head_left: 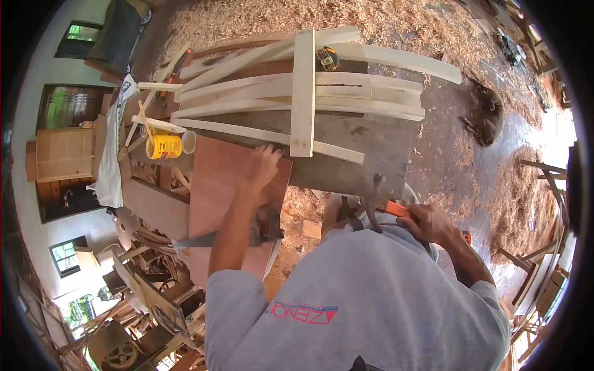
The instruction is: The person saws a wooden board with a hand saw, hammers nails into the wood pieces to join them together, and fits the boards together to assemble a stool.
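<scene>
The plywood (219,185) is touched near its edge by the half-open left hand (265,166); the orange tool (396,209) is gripped by the right hand (430,224).

orange tool (396,209): partly hidden by right hand (430,222) | tub label (166,147): too small

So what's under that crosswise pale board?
Pale strips pass beneath the crosswise board and show on both sides. The stretches directly under it are covered, so I can't tell what else lies there.
</scene>
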